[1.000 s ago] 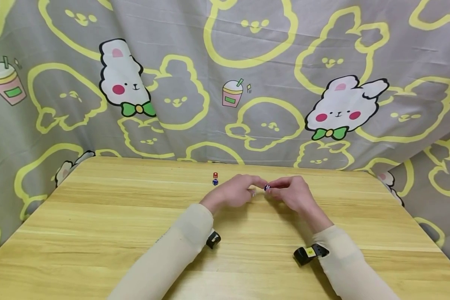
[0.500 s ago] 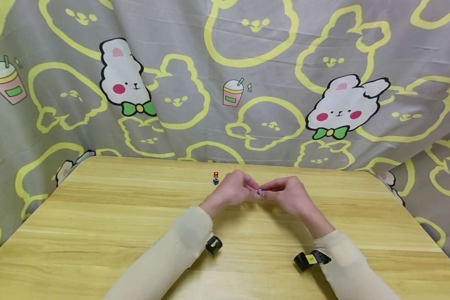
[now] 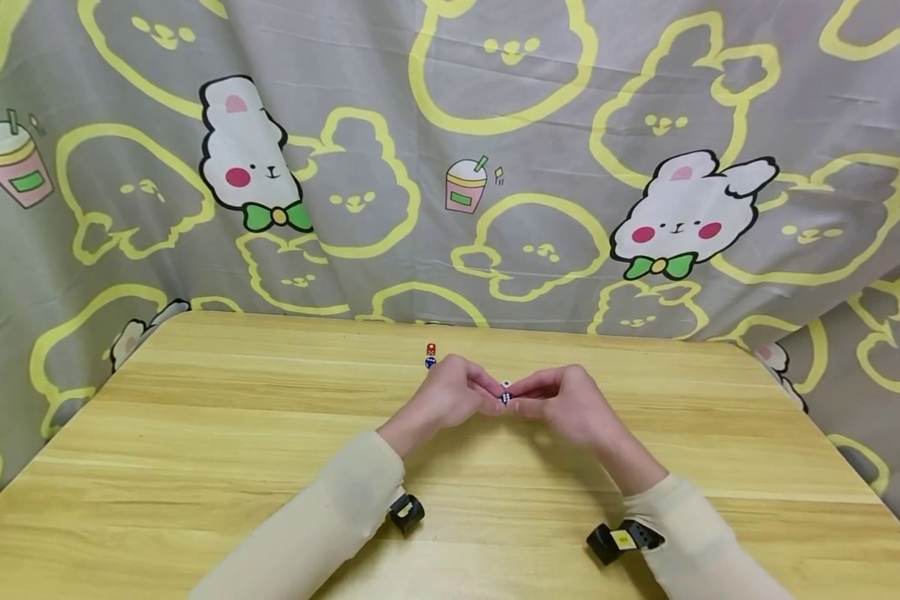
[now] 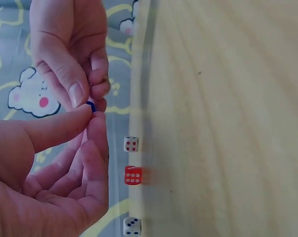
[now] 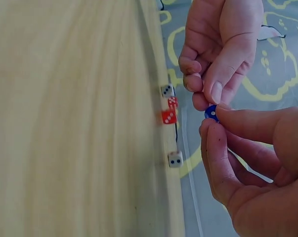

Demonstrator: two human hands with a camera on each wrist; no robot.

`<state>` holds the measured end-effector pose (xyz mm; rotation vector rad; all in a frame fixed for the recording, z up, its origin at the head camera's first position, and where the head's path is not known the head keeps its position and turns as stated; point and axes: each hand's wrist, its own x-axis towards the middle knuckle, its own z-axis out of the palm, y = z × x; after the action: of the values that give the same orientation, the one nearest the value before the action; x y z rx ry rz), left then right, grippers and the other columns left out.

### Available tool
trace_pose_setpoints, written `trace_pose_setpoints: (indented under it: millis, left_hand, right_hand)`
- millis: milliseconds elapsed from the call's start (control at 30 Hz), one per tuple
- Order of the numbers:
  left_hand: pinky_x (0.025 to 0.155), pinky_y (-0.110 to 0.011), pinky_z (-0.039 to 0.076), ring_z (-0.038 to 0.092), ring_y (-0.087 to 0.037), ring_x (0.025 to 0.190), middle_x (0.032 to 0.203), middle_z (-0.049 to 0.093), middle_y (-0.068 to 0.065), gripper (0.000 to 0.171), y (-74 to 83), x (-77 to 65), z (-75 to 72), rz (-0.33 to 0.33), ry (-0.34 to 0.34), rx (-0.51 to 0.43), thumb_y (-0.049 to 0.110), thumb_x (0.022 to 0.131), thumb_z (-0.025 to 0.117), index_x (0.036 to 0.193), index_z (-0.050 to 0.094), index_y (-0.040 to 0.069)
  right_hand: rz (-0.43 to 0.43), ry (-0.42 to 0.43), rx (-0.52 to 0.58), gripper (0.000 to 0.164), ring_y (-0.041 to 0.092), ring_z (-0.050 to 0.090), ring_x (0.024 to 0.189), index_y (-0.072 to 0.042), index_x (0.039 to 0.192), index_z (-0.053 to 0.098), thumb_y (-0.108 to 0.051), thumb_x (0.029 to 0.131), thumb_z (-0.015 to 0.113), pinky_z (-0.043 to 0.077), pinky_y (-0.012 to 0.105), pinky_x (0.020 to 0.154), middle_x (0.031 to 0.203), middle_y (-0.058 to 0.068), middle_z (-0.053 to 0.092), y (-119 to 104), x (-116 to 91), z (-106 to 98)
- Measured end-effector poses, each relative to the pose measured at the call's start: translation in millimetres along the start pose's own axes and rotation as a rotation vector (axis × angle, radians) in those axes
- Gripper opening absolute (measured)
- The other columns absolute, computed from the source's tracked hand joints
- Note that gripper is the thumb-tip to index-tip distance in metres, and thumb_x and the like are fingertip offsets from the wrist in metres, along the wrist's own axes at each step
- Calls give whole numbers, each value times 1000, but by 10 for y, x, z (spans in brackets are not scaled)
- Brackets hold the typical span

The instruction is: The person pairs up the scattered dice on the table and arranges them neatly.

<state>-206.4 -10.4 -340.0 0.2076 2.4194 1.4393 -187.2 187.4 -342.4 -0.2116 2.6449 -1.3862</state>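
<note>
In the head view both hands meet near the middle of the table, fingertip to fingertip around a small blue die (image 3: 506, 398) with white dots. My right hand (image 5: 257, 153) pinches the blue die (image 5: 211, 113) between thumb and forefinger in the right wrist view. From the other side my left hand (image 3: 447, 392) has thumb and forefinger on it too. In the left wrist view only a sliver of the blue die (image 4: 91, 106) shows between the fingertips. The remaining fingers of both hands are bent. Just behind the fingertips lies a white die (image 3: 506, 384).
Toward the back of the wooden table (image 3: 270, 467), a red die (image 3: 431, 348) lies with a blue die (image 3: 431, 362) in front of it, left of the hands. White and red dice (image 4: 133, 175) line up beyond the hands in the wrist views. A patterned curtain (image 3: 390, 167) hangs behind.
Both hands have shifted left and nearer with the blue die. The left hand, first touching it with an outstretched forefinger, now pinches it. The white die behind has come into view.
</note>
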Motion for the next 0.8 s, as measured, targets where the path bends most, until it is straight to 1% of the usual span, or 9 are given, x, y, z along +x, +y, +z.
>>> trace_pose_setpoints:
  millis: [133,300,400,533,633,800]
  left_hand:
    - [79,-27,50,68,-13,88,90,80,1,11,-61,-73,-21,-9,-10,-8,14,85,89,93,82,14]
    - [74,-25,52,70,-12,80,87,81,0,12,-156,-180,-55,-15,-32,-56,14,84,90,93,82,13]
    - [74,-26,54,72,-12,79,89,80,-1,13,-203,-267,-85,-20,-48,-83,13,84,89,95,82,12]
    - [74,-28,56,72,-13,78,89,80,-2,13,-247,-359,-114,-19,-69,-95,12,85,89,95,81,10]
    - [72,-28,56,72,-13,74,84,80,-3,12,-279,-418,-121,-17,-97,-102,11,85,88,95,81,8]
    - [65,-25,54,71,-14,67,78,78,-6,12,-329,-495,-124,-22,-143,-129,6,85,86,95,79,4]
  right_hand:
    - [2,-20,25,20,14,75,96,-9,111,83,-14,92,84,59,26,84,104,8,83,-9,-54,57]
    - [5,-68,56,17,13,76,93,-9,108,83,-13,91,84,59,27,84,102,6,83,-22,-113,117]
    - [5,-95,78,17,13,75,91,-9,106,83,-13,90,84,59,28,83,100,5,83,-30,-143,159]
    - [13,-122,92,18,14,74,90,-8,105,83,-15,89,86,57,29,81,98,4,82,-44,-186,220]
    - [33,-147,96,18,15,71,88,-9,103,83,-18,88,88,54,29,78,96,3,81,-58,-227,266]
    - [49,-171,95,19,15,69,84,-10,100,83,-19,85,90,51,27,72,93,2,81,-74,-293,342]
